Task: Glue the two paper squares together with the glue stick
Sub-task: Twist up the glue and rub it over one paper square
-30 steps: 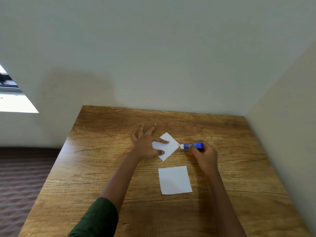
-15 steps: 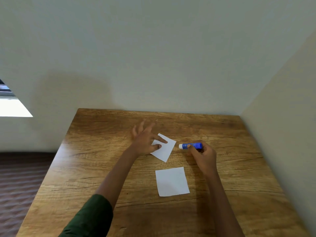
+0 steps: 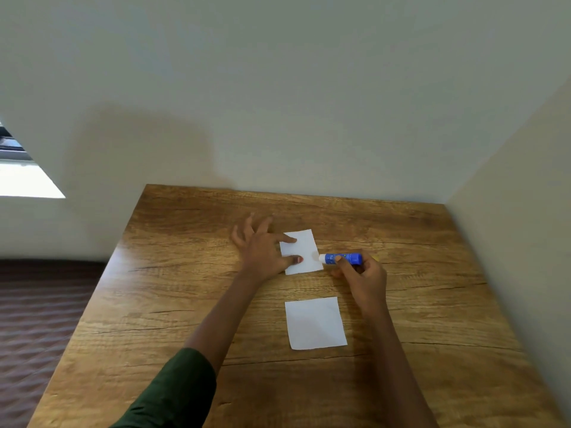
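At frame centre my left hand (image 3: 262, 251) lies spread, pinning the upper white paper square (image 3: 304, 253) to the wooden desk (image 3: 173, 273), my right hand (image 3: 361, 273) clamps the blue glue stick (image 3: 341, 258) at its edge (gluing apparently underway), while the lower white paper square (image 3: 315, 323) waits unjoined.

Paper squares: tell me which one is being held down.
The far paper square, pinned by the left hand, with the glue stick tip at its right edge. The near paper square lies untouched.
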{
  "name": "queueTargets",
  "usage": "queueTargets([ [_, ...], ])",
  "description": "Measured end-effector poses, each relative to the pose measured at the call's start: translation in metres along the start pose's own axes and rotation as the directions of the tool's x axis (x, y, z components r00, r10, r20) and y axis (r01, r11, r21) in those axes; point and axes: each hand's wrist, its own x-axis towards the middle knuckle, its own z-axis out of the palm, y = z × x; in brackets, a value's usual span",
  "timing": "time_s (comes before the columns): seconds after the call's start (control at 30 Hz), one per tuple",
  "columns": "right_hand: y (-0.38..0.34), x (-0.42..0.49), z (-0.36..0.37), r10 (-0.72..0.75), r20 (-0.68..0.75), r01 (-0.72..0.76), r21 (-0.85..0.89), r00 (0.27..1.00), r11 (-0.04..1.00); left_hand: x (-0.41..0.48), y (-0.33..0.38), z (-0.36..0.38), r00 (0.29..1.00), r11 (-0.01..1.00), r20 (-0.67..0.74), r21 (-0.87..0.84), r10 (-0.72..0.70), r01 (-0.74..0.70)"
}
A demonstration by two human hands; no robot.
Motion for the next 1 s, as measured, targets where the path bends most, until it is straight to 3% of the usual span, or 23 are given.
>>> queueTargets([
  [0.17, 0.003, 0.000, 0.005, 0.006, 0.033, -0.007, 0.021, 0.999, 1.000, -0.001, 0.001, 0.005, 0.997, 0.999, -0.079, -0.041, -0.022, 0.019],
  [0.33, 0.004, 0.001, 0.008, -0.015, 0.028, 0.015, 0.004, 1.000, 1.000, 0.002, -0.011, 0.001, 1.000, 0.993, -0.011, -0.120, 0.007, -0.008],
  [0.53, 0.004, 0.002, 0.010, -0.028, 0.039, 0.028, 0.019, 0.999, 0.999, 0.001, -0.005, 0.002, 1.000, 1.000, -0.022, -0.005, -0.011, 0.010],
  [1.0, -0.001, -0.005, 0.028, -0.170, 0.227, 0.193, -0.081, 0.959, 0.978, 0.002, -0.009, 0.007, 0.999, 1.000, -0.041, 0.013, -0.012, 0.012],
])
